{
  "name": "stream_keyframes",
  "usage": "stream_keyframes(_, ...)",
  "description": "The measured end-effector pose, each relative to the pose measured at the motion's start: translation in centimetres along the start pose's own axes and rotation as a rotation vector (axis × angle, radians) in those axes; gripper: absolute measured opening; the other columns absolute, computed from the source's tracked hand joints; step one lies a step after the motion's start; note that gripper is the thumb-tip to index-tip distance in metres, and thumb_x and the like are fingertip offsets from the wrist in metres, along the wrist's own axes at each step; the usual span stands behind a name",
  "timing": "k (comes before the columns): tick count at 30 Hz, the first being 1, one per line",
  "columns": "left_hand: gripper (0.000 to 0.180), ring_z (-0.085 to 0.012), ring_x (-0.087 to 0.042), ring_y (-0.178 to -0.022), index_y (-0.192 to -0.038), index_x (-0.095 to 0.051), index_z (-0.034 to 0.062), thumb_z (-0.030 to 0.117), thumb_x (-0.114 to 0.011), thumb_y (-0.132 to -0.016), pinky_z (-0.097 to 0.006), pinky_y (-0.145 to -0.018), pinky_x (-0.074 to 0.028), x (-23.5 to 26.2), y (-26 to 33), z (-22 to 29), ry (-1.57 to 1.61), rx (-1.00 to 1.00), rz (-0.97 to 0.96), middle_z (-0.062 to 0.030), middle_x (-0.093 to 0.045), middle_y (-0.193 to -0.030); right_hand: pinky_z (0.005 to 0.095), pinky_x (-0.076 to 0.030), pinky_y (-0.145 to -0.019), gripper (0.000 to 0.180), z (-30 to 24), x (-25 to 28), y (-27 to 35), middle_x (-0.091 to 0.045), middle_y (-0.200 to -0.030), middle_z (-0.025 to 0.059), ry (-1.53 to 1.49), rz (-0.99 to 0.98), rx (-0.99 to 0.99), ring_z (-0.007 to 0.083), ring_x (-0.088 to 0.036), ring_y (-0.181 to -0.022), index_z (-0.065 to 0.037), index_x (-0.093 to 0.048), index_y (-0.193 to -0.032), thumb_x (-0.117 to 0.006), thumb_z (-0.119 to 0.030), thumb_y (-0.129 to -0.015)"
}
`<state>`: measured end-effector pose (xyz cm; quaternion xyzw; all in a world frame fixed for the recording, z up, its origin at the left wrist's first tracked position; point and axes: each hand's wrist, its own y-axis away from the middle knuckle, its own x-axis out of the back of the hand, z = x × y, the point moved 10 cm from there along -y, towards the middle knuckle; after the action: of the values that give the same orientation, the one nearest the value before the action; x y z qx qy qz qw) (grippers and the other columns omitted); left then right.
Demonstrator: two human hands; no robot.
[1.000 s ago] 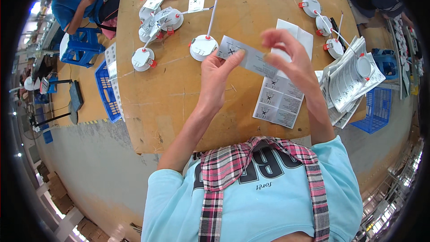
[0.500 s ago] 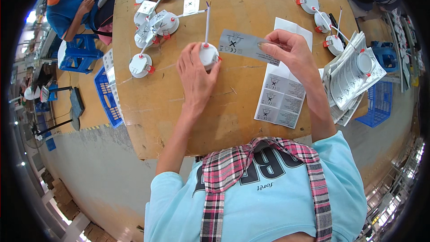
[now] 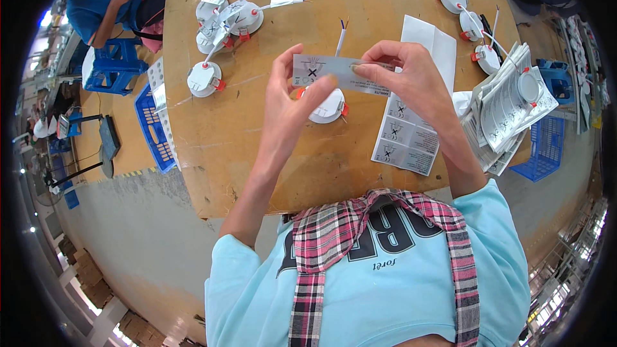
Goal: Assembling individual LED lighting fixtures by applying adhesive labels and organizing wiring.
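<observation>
A silvery grey printed label strip (image 3: 344, 72) is stretched between my two hands. My left hand (image 3: 289, 99) pinches its left end, thumb in front and fingers behind. The right end is held between the thumb and fingers of my right hand (image 3: 414, 80). Just under the strip, a round white downlight (image 3: 326, 110) with red clips rests on the table, partly covered by my left thumb and the strip. Its white cable (image 3: 340, 42) sticks up beyond the strip, wire ends bared. Beside my right hand lies a sheet of grey labels (image 3: 406, 141) on white backing.
More downlights, some with tags, cluster on the wooden table (image 3: 257, 154) at the far left, including one downlight (image 3: 204, 80) near its left side. At right stands a stack of printed sheets (image 3: 498, 112). Blue baskets flank the table. A co-worker in blue (image 3: 96, 13) sits at far left.
My left hand has let go of the downlight and taken the strip's left end. The strip has moved left, over the downlight, which now sits lower and further right in view.
</observation>
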<state>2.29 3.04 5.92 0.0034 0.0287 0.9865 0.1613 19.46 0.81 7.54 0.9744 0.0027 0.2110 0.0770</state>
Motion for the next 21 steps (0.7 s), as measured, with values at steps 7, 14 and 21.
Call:
stream_keyframes(7, 0.021, -0.0088, -0.058, -0.078, -0.092, -0.066, 0.0017, 0.018, -0.072, -0.080, -0.025, -0.078, -0.044, -1.2, -2.4, -3.7, 0.126, 0.218, -0.145, -0.0020, -0.065, -0.081, 0.0257, -0.050, -0.066, 0.023, 1.0, -0.9, 0.0, -0.067, -0.075, 0.0095, -0.081, -0.002, -0.041, 0.0136, -0.063, -0.072, 0.006, -0.067, -0.088, -0.067, -0.016, -0.081)
stream_keyframes(14, 0.023, -0.0095, -0.059, -0.079, -0.094, -0.067, 0.0011, 0.018, -0.072, -0.080, -0.027, -0.079, -0.045, -1.5, -4.9, -5.0, 0.134, 0.167, -0.231, -0.0043, -0.067, -0.086, 0.0261, -0.047, -0.061, 0.022, 2.7, -0.5, -0.4, -0.065, -0.074, 0.0084, -0.066, 0.104, -0.019, 0.0127, -0.059, -0.067, 0.004, -0.067, -0.088, -0.067, -0.017, -0.082)
stream_keyframes(21, 0.027, -0.0111, -0.060, -0.083, -0.099, -0.068, 0.0008, 0.020, -0.072, -0.080, -0.028, -0.081, -0.045, -1.7, -5.3, -6.1, 0.129, 0.172, -0.266, -0.0058, -0.068, -0.089, 0.0279, -0.045, -0.062, 0.020, 2.3, 0.2, -0.7, -0.064, -0.074, 0.0083, 0.108, 0.190, 0.136, 0.0123, -0.055, -0.068, 0.003, -0.067, -0.088, -0.067, -0.017, -0.081)
